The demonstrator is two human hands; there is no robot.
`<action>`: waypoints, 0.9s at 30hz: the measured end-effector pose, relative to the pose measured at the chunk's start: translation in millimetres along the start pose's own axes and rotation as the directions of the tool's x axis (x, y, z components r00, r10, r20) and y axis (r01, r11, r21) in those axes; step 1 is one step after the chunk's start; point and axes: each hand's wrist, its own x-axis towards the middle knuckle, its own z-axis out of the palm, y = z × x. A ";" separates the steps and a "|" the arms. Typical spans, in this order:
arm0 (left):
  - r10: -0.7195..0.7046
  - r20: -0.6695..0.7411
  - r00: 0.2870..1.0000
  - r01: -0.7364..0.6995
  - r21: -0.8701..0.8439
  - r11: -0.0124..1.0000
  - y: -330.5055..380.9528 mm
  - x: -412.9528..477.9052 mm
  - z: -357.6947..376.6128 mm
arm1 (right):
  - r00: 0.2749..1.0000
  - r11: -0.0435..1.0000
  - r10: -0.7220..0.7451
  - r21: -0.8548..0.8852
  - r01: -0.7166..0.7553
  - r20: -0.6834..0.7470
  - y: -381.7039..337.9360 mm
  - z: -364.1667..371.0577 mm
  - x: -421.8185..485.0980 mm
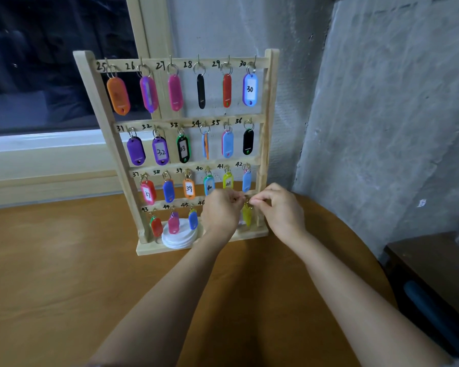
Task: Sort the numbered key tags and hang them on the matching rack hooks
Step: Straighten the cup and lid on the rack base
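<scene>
The yellow tag [247, 217] hangs with its long axis straight up and down, at the right end of the rack's [90, 83] lowest row. It lies directly below the blue tag [247, 181] under the mark 42 and just beside the right post [266, 133]. Its ring [247, 201] is at the top, level with the lowest bar [170, 204], and the tag body drops free beneath it.

The ring sits between the two grips, so the tag lies below and between the fingertips, not to one side. The right grip [280, 207] comes in from the right, thumb and forefinger pinched on the ring. The left grip [220, 210] comes in from the left with its fingertips also pressed together at the ring. Whether it holds the ring or the hook is too small to tell. Both are equally near.

The hook and its number are hidden behind the left grip. The marks run 43 to 46 before it, so this is probably the 48 spot. The move seems to turn on the ring being lifted over the hook tip and let down, tag kept vertical.

A stack of white discs [178, 238] rests on the rack's base, on the desk [64, 274].
</scene>
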 end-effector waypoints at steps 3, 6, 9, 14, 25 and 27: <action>0.028 -0.014 1.000 -0.027 0.056 0.998 -5.4 -0.2 1.2 | 0.999 1.000 0.029 -0.002 -0.029 -0.038 -1.6 5.6 3.5; 0.075 -0.020 0.997 -0.073 0.071 0.995 -8.7 -2.0 -1.3 | 0.995 0.999 0.053 -0.001 -0.054 -0.085 -3.6 10.6 5.2; 0.093 -0.034 0.995 -0.090 0.086 0.992 -12.5 -8.6 -9.2 | 0.991 0.997 0.074 -0.023 -0.077 -0.114 -3.3 15.0 3.2; 0.133 0.004 0.991 -0.133 0.070 0.989 -33.6 -36.9 -24.8 | 0.995 0.998 0.056 -0.002 -0.057 -0.085 12.0 22.7 -14.7; 0.036 -0.119 0.992 -0.024 0.104 0.994 -116.1 -74.8 -57.4 | 0.993 0.996 0.076 0.045 -0.080 0.091 19.5 49.4 -39.6; 0.032 -0.161 0.986 -0.014 0.109 0.994 -118.3 -70.6 -60.7 | 0.990 0.995 0.094 -0.027 -0.091 0.106 14.3 54.1 -34.0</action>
